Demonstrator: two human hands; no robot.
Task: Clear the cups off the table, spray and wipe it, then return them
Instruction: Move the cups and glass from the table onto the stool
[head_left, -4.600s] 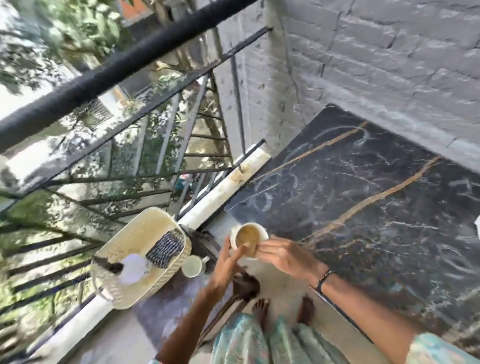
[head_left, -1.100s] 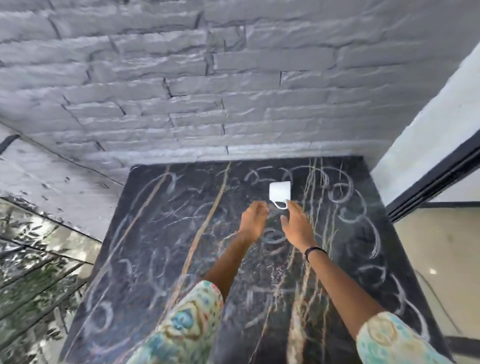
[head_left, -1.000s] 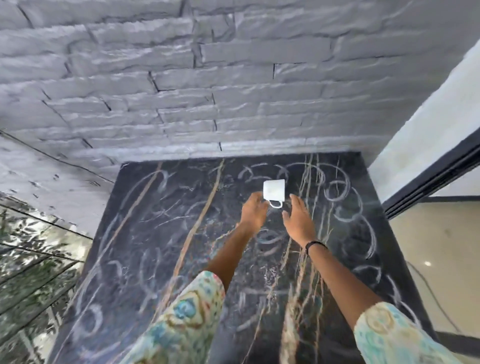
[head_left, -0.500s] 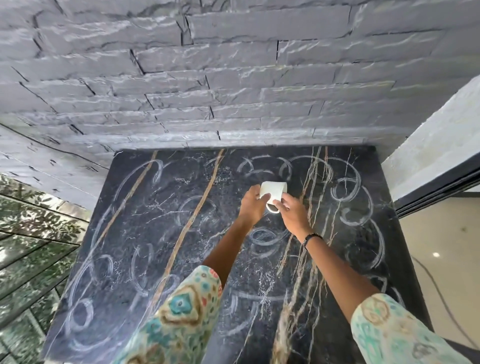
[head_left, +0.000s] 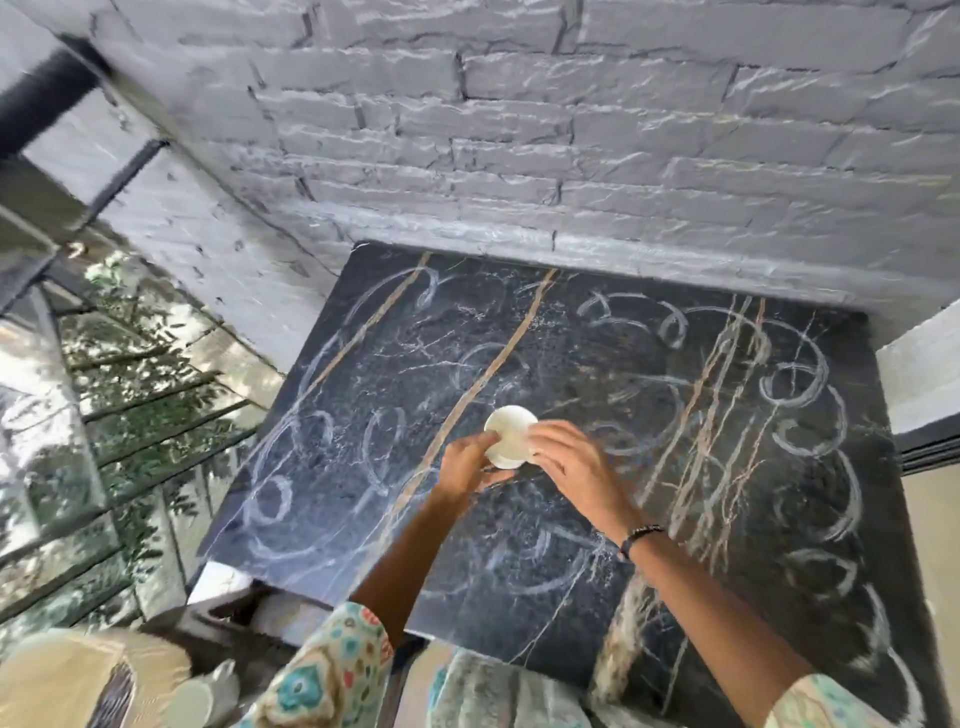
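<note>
A white cup (head_left: 510, 435) is over the middle of the black marble table (head_left: 727, 519), turned so its round base faces me. My left hand (head_left: 467, 462) grips its left side and my right hand (head_left: 569, 462) covers its right side. I cannot tell whether the cup touches the table. A second white cup (head_left: 200, 699) sits low at the bottom left, off the table, beside a cream woven tray (head_left: 57, 675). The tabletop shows curved whitish wipe streaks.
A grey brick wall (head_left: 571, 156) runs along the table's far edge. A black metal railing (head_left: 104, 441) with greenery behind stands on the left. A white wall and dark door frame (head_left: 930, 447) are at the right.
Both hands have closed on the cup and pulled it nearer, tipping it so its base shows. My view has dropped and swung left, bringing the tray and the second cup into sight.
</note>
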